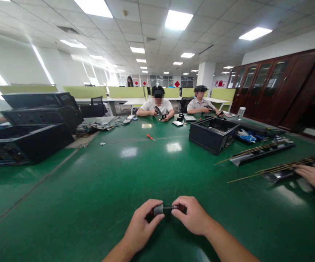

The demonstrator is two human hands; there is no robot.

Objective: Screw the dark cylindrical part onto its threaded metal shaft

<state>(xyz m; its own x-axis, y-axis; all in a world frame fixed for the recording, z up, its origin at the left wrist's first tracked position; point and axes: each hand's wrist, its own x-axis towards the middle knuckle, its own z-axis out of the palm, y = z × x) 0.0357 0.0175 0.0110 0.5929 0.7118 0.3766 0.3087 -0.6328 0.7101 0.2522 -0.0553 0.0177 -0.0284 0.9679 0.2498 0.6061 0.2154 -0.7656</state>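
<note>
Both my hands are low at the near edge of a green table (pixel 97 189), fingers pinched together. Between them is a small cylindrical part (pixel 166 208), grey metal at its left end and dark at its right. My left hand (pixel 142 227) grips the grey end. My right hand (pixel 191 214) grips the dark end. What the part is exactly I cannot make out.
Black computer cases (pixel 28 127) are stacked at the left. An open black case (pixel 213 134) stands right of centre, with long metal panels (pixel 258 153) beside it. A red screwdriver (pixel 151 137) lies mid-table. Two people sit at the far side; another person's hand (pixel 314 177) rests at the right edge.
</note>
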